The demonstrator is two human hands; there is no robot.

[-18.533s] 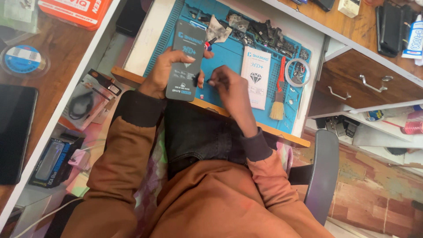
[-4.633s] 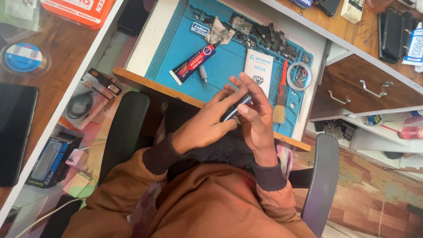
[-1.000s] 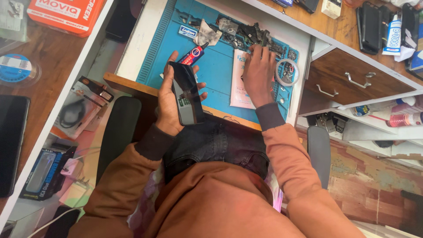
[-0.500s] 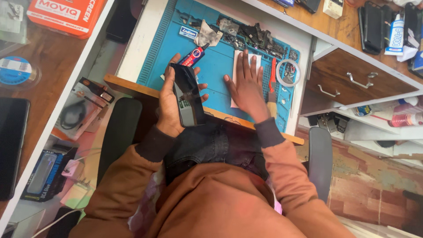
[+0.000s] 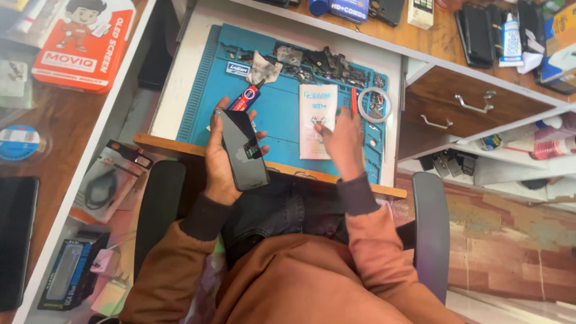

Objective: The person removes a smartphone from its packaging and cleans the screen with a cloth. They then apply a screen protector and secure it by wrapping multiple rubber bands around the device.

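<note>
Left hand (image 5: 221, 165) gripping dark phone (image 5: 243, 150) upright over blue mat (image 5: 282, 114) edge (screen up). Right hand (image 5: 343, 141) open, empty, fingers resting on white packet (image 5: 317, 111) on the worktop (image 5: 180, 84).

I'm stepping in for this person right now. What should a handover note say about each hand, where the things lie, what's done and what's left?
Left hand: holds a dark phone, screen up, over the near edge of the blue mat.
Right hand: empty, blurred, resting on the mat, fingertips at the lower corner of the white packet.
Red-and-black tube lies on the mat just beyond the phone. Small parts are heaped at the mat's far edge, a ring to the right.
Done: phone is in hand.
Left: the packet looks unopened; nothing shows on the phone screen yet.
</note>
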